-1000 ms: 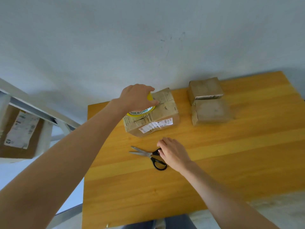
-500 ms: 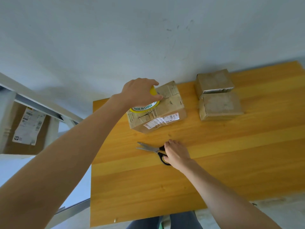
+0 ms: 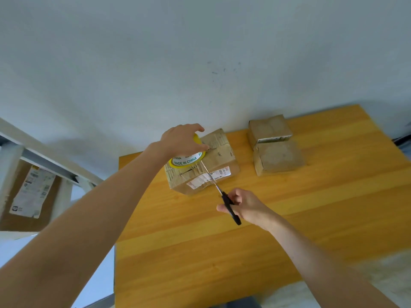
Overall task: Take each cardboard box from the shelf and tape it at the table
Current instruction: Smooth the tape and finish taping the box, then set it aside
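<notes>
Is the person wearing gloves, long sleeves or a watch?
No. The left hand and right hand are bare: no gloves, rings or watch show. The left forearm and right forearm are bare too, with no sleeve in view.

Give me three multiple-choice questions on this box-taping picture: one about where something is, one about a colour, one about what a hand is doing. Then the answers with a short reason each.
1. Where is the yellow tape roll?
A) on the labelled cardboard box
B) on the floor
C) on a chair

2. What colour are the handles of the scissors?
A) red
B) black
C) green

3. What is the right hand doing?
A) lying flat
B) lifting a box
C) gripping the scissors

Answers:
1. A, the roll sits on the box top under the left hand.
2. B, the handles show black between the fingers.
3. C, its fingers curl round the handles, with the blades pointing toward the tape.
</notes>
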Action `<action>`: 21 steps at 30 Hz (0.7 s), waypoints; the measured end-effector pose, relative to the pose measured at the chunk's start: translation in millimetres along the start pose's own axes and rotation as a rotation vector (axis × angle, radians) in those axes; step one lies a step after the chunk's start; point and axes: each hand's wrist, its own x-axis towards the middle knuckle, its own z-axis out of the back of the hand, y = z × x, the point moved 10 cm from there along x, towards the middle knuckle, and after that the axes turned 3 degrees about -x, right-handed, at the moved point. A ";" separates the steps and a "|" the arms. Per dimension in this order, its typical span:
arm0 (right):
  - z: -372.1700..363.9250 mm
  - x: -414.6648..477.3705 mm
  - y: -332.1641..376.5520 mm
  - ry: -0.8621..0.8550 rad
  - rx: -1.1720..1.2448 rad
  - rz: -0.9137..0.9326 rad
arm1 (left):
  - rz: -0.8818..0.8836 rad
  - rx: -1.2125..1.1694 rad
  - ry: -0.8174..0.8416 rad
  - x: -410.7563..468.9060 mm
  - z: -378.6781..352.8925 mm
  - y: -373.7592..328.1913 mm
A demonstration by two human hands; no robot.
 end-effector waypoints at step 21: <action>15.6 7.1 59.8 0.020 0.521 0.072 | -0.026 -0.127 0.047 0.2 -2.2 11.0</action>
